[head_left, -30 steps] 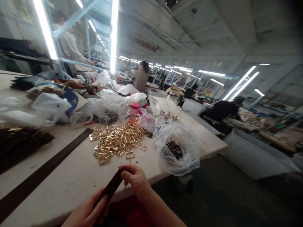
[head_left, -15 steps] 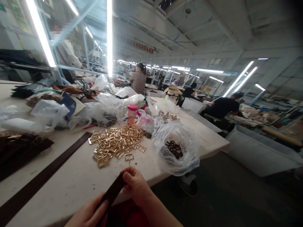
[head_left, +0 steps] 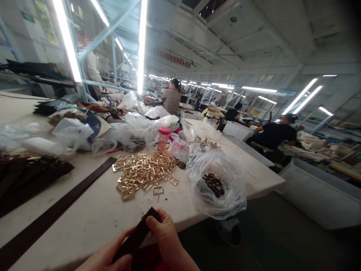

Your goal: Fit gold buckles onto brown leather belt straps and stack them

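Note:
A dark brown strap (head_left: 138, 237) runs between both my hands at the table's near edge. My right hand (head_left: 166, 241) pinches its far end, thumb on top. My left hand (head_left: 109, 258) grips the lower part, fingers wrapped round it, partly cut off by the frame. Just beyond lies a heap of gold rectangular buckles (head_left: 143, 173) on the white table (head_left: 93, 210). A long brown strap (head_left: 56, 210) lies flat across the table to the left.
A clear bag with dark metal pieces (head_left: 216, 184) sits near the table's right edge. A pink-capped bottle (head_left: 163, 138) and plastic bags (head_left: 132, 130) stand behind the buckles. Dark leather pieces (head_left: 25, 177) lie left. Other people work at benches beyond; a grey bin (head_left: 318, 195) stands right.
The view has shifted slightly. My hands have sunk lower in the frame, still holding the strap; my left thumb has moved up along it.

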Tool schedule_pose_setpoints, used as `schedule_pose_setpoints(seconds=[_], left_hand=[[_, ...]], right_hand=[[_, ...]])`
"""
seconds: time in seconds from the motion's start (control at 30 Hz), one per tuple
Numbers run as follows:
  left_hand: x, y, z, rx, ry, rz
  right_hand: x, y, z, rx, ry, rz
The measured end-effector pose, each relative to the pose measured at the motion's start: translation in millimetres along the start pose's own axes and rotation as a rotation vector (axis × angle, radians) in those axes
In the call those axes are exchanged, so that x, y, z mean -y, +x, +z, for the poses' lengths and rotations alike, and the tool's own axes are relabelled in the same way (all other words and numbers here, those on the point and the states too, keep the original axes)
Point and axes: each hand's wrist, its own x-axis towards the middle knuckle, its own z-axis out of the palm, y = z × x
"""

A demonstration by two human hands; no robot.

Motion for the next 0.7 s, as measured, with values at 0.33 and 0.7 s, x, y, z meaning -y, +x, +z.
schedule_pose_setpoints(seconds=[0.33, 0.7], left_hand=[[7, 0, -8, -0.137, -0.142, -0.007], [8, 0, -11, -0.207, -0.215, -0.090]], right_hand=[[-9, 17, -10, 0.182, -0.798, -0.140], [29, 116, -53, -0.076, -1.387, -0.207]])
